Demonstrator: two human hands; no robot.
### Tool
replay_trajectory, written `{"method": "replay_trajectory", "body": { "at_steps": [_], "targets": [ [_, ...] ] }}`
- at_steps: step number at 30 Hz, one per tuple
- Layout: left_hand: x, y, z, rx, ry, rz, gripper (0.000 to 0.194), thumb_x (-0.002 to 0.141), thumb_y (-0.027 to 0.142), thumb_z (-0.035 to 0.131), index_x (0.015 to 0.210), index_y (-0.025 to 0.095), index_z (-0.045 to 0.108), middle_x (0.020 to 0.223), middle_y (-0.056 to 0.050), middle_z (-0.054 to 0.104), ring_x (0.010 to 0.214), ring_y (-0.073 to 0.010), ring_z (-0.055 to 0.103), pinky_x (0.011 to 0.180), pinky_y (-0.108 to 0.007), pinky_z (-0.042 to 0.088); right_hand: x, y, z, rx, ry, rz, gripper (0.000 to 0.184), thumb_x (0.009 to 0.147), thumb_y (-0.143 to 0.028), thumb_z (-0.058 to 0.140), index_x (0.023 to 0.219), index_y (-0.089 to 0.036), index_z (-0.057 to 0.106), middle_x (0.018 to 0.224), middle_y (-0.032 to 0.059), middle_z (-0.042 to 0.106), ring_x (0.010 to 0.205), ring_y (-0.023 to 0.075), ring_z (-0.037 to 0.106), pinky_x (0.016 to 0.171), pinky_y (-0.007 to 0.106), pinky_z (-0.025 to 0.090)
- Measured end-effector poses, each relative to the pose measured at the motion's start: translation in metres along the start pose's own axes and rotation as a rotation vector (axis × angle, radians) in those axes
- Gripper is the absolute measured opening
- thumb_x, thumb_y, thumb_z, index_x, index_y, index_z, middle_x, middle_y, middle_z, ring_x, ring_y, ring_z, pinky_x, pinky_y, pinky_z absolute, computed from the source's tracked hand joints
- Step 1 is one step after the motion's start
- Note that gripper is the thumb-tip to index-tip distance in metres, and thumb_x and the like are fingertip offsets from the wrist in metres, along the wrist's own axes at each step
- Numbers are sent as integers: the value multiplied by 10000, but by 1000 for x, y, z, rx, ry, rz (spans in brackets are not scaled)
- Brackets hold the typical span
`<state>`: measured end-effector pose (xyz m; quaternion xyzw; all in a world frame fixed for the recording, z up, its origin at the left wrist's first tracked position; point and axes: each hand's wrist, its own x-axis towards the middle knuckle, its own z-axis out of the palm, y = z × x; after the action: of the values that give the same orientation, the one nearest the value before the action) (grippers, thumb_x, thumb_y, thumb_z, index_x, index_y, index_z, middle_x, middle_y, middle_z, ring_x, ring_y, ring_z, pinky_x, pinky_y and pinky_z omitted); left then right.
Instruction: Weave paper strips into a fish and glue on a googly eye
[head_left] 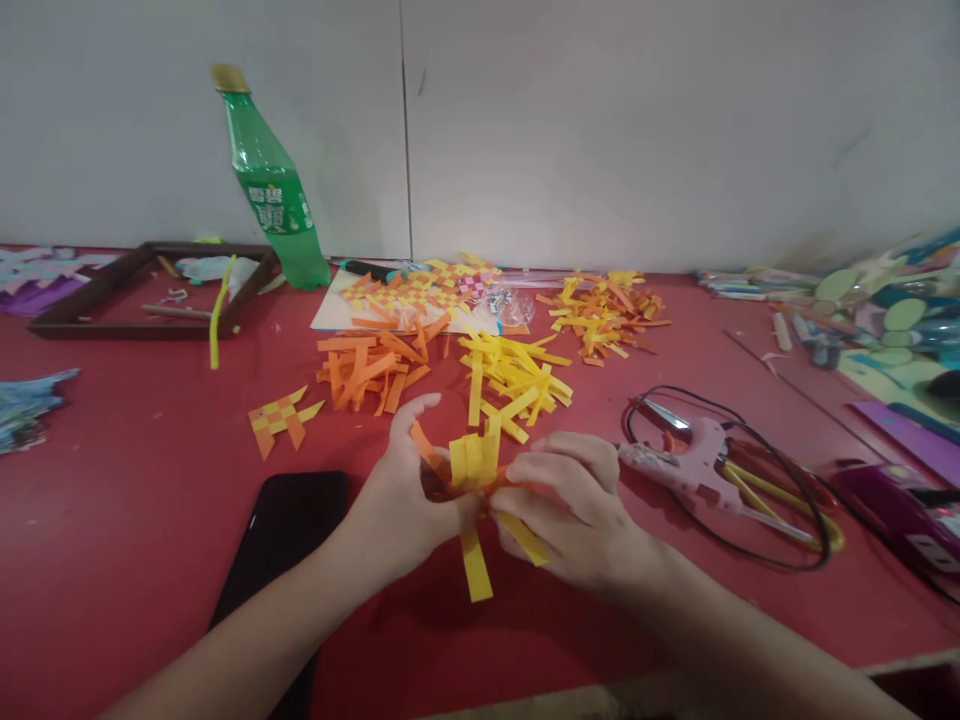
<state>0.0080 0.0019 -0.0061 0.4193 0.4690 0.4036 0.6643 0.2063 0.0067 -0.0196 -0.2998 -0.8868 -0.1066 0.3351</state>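
Note:
Over the near middle of the red table (135, 520), both hands pinch a small weave of yellow and orange paper strips (474, 470). My left hand (409, 500) grips its left side, thumb raised. Fingers of my right hand (574, 505) are curled round its right side. Loose yellow strip ends hang below the hands. Just behind lie a pile of yellow strips (514, 375) and a pile of orange strips (371, 365).
A black phone (281, 535) lies by my left forearm. A pink glue gun (686, 460) with black cord and scissors lies to the right. A finished woven piece (281, 418), a green bottle (274, 185), a wooden frame (142, 290) and more strips (604, 310) sit further back.

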Motion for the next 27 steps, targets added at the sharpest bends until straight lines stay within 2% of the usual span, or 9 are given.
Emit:
{"method": "replay_trajectory", "body": {
  "at_steps": [9,13,18,21,24,27],
  "targets": [
    [3,2,-1,22,-20,-29,995,669,127,775,1433,225,146,851,4,736,795,-201,719,753,-342,528,2,1,4,40,54,31,107,790,-165,688,857,-239,652,960,38,611,1032,222,530,911,366,428],
    [5,0,-2,37,-24,-37,993,661,99,751,1432,231,140,837,15,727,782,-195,710,772,-361,528,5,0,6,45,137,34,187,756,-113,703,867,-221,599,952,47,602,989,210,564,884,361,457],
    [4,-4,-4,53,-50,-5,979,682,115,729,1441,243,124,755,57,684,765,-191,694,799,-387,521,7,2,5,107,114,80,222,787,-147,690,952,-207,554,963,56,605,954,212,563,891,389,462],
    [3,-3,-4,105,-31,-6,971,681,79,695,1448,265,128,754,64,669,782,-183,686,776,-346,512,7,5,6,191,87,146,303,758,-156,703,1007,-205,536,1011,71,599,1003,233,555,925,420,462],
    [1,-2,-2,134,-28,-14,963,703,78,670,1457,281,106,811,46,672,789,-176,684,758,-323,511,5,9,9,351,24,284,446,733,-189,727,1120,-211,506,1113,96,596,1084,252,566,948,431,481],
    [0,-2,-2,148,-31,-6,951,722,110,677,1458,282,99,885,9,677,881,-203,688,787,-339,519,3,10,12,592,-83,477,600,746,-198,717,1269,-238,424,1061,58,638,991,202,636,884,365,524]
  ]
}}
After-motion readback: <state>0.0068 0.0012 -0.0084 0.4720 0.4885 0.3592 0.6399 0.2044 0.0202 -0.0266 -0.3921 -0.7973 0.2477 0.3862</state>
